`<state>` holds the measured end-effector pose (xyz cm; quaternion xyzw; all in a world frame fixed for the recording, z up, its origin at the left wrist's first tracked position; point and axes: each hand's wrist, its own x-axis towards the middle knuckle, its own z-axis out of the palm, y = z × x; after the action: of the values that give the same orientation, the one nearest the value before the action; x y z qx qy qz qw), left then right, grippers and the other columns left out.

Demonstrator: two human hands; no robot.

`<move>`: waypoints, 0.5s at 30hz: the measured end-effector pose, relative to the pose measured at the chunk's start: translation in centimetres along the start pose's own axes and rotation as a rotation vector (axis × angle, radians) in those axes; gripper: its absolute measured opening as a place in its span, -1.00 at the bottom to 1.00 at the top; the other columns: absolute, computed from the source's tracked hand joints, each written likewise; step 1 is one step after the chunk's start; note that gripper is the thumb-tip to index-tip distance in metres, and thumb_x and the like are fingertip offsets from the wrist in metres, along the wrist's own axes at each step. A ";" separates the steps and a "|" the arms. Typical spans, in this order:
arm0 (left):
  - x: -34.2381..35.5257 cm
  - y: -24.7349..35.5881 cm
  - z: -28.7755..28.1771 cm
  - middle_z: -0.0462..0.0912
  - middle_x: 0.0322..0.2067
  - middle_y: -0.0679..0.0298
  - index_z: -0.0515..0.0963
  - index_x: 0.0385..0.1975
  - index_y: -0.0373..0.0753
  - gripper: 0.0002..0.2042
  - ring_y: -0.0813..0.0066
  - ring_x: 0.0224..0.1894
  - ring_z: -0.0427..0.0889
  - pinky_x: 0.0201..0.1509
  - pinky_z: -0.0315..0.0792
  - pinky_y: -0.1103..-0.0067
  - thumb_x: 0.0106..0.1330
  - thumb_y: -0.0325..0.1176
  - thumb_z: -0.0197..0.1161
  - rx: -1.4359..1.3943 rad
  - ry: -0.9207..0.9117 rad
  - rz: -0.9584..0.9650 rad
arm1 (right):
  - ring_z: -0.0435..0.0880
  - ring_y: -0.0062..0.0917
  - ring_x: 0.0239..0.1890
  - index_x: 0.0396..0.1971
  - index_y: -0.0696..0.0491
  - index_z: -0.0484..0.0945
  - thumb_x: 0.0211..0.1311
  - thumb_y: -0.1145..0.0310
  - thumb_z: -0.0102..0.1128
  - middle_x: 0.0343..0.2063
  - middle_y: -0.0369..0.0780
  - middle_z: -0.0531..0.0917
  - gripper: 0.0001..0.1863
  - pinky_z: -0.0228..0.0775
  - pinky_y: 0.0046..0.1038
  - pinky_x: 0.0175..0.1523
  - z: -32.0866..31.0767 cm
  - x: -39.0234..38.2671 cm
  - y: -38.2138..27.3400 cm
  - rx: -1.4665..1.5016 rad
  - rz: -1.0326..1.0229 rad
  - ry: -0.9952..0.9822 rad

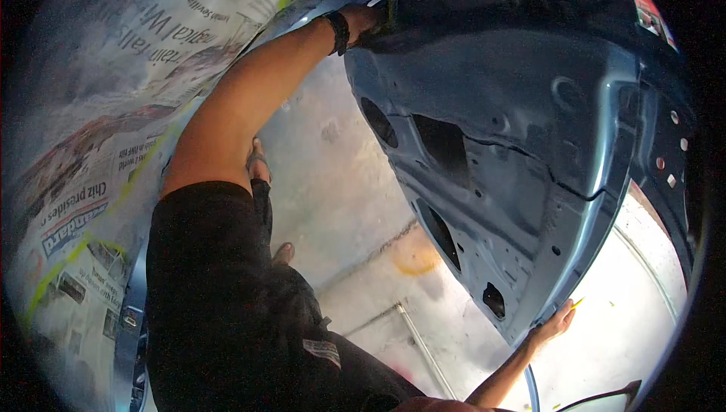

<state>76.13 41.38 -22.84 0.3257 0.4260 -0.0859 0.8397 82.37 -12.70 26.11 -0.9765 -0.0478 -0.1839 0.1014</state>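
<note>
A blue-grey metal vehicle panel [499, 94], with dark cut-out openings and small holes, fills the upper right, its inner side showing. My left hand [361, 23], below a black wristband, reaches to the panel's upper left end, where its fingers are in shadow and hard to make out. My right hand [553, 323] is at the panel's lower right edge, fingers curled, with a small yellow strip [578, 304] at the fingertips; whether it grips the panel or only the strip I cannot tell.
Newspaper masking [113, 109] with yellow-green tape covers bodywork on the left. Below is a pale, stained floor [318, 170] with my feet [283, 253] on it. A pale pipe [423, 351] lies at bottom centre, and a dark curved object [609, 395] is at the lower right.
</note>
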 end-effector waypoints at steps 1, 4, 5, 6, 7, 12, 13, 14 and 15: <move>-1.8 0.8 0.0 0.51 -0.07 0.25 0.50 -0.08 -0.14 -0.64 0.34 -0.09 0.55 -0.11 0.51 0.41 0.11 -0.32 0.38 0.030 0.009 0.006 | 0.36 -0.59 -0.37 -0.25 0.23 0.51 0.37 0.15 -0.01 -0.46 -0.30 0.44 -0.62 0.26 -0.52 -0.20 0.0 0.1 0.0 -0.008 0.012 0.005; -1.9 0.5 -2.4 0.51 -0.26 0.32 0.51 -0.22 -0.12 -0.75 0.43 -0.26 0.53 -0.26 0.48 0.48 0.14 -0.25 0.35 0.097 0.004 0.065 | 0.43 -0.54 -0.30 -0.29 0.22 0.52 0.37 0.19 0.00 -0.39 -0.24 0.52 -0.66 0.31 -0.48 -0.12 0.1 1.2 0.4 0.040 0.031 -0.087; -1.2 0.2 -3.4 0.52 -0.55 0.44 0.53 -0.45 -0.10 -0.83 0.57 -0.51 0.51 -0.48 0.43 0.56 0.19 -0.17 0.30 0.147 -0.025 0.114 | 0.43 -0.54 -0.30 -0.29 0.22 0.52 0.37 0.19 0.00 -0.39 -0.24 0.52 -0.66 0.31 -0.48 -0.12 0.4 1.3 0.4 0.046 0.027 -0.088; -1.5 0.3 -3.3 0.52 -0.55 0.44 0.53 -0.45 -0.10 -0.83 0.57 -0.51 0.51 -0.48 0.43 0.56 0.19 -0.17 0.30 0.148 -0.032 0.110 | 0.44 -0.53 -0.29 -0.28 0.23 0.53 0.37 0.19 0.00 -0.39 -0.23 0.52 -0.65 0.31 -0.47 -0.11 0.4 1.2 0.4 0.041 0.015 -0.061; -2.4 0.9 -3.3 0.48 -0.59 0.44 0.51 -0.50 -0.11 -0.80 0.58 -0.54 0.48 -0.49 0.41 0.57 0.19 -0.16 0.30 0.253 -0.077 0.204 | 0.44 -0.52 -0.29 -0.27 0.23 0.53 0.37 0.18 -0.01 -0.39 -0.22 0.53 -0.64 0.31 -0.46 -0.11 0.4 1.1 0.5 0.037 0.001 -0.036; -1.4 2.8 -3.1 0.50 -0.02 0.25 0.50 -0.01 -0.08 -0.63 0.35 0.01 0.47 -0.06 0.55 0.41 0.16 -0.28 0.32 0.532 -0.069 0.123 | 0.44 -0.51 -0.29 -0.26 0.23 0.53 0.38 0.17 -0.03 -0.38 -0.22 0.53 -0.63 0.31 -0.44 -0.10 0.1 1.1 0.4 -0.026 0.026 -0.061; -0.7 2.2 -3.6 0.48 -0.33 0.32 0.49 -0.30 -0.12 -0.79 0.46 -0.29 0.46 -0.30 0.46 0.47 0.17 -0.19 0.28 0.565 -0.060 0.238 | 0.44 -0.51 -0.28 -0.26 0.23 0.53 0.38 0.17 -0.03 -0.38 -0.21 0.53 -0.63 0.31 -0.44 -0.09 0.1 1.3 0.6 -0.039 0.036 -0.076; 0.0 1.8 -4.1 0.47 -0.64 0.40 0.48 -0.60 -0.16 -0.71 0.56 -0.60 0.44 -0.54 0.37 0.53 0.19 -0.10 0.25 0.598 -0.050 0.354 | 0.44 -0.51 -0.28 -0.26 0.23 0.53 0.38 0.17 -0.03 -0.38 -0.21 0.53 -0.63 0.31 -0.44 -0.09 0.0 1.6 0.9 -0.035 0.033 -0.078; -0.2 2.0 -3.4 0.47 -0.64 0.40 0.48 -0.60 -0.16 -0.71 0.56 -0.60 0.44 -0.54 0.37 0.53 0.19 -0.10 0.25 0.598 -0.058 0.354 | 0.44 -0.51 -0.28 -0.26 0.23 0.53 0.38 0.18 -0.03 -0.38 -0.21 0.53 -0.63 0.31 -0.44 -0.10 -0.3 1.7 1.2 -0.058 0.021 -0.089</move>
<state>74.54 44.98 -23.18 0.6237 0.2950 -0.0693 0.7206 84.00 -13.87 26.76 -0.9867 -0.0364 -0.1404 0.0728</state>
